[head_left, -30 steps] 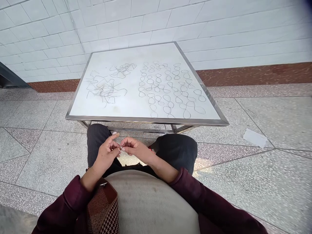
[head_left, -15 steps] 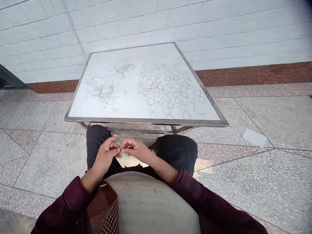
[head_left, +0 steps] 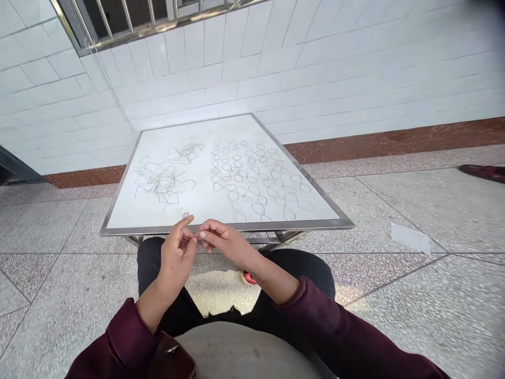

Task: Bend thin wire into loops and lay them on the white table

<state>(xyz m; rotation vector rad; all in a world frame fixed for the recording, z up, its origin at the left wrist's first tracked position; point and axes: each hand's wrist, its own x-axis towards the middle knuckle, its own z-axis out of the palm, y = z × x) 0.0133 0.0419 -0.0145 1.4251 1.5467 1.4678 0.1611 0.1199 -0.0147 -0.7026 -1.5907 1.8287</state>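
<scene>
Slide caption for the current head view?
Left hand and right hand pinch something thin before a table of wire loops and tangled wires.

"How's the light?"
"Bright and fairly even. The tiled wall [head_left: 221, 79] has a pale sheen; the window [head_left: 138, 13] reads dark."
"Any glare?"
"Glints along the window rail [head_left: 181, 24], and a warm bright patch on the floor [head_left: 221, 292]."
"Sharpness?"
"Soft. The wire loops [head_left: 259, 203] blur, the right side smears, edges look stretched, and the upper right corner darkens."
</scene>
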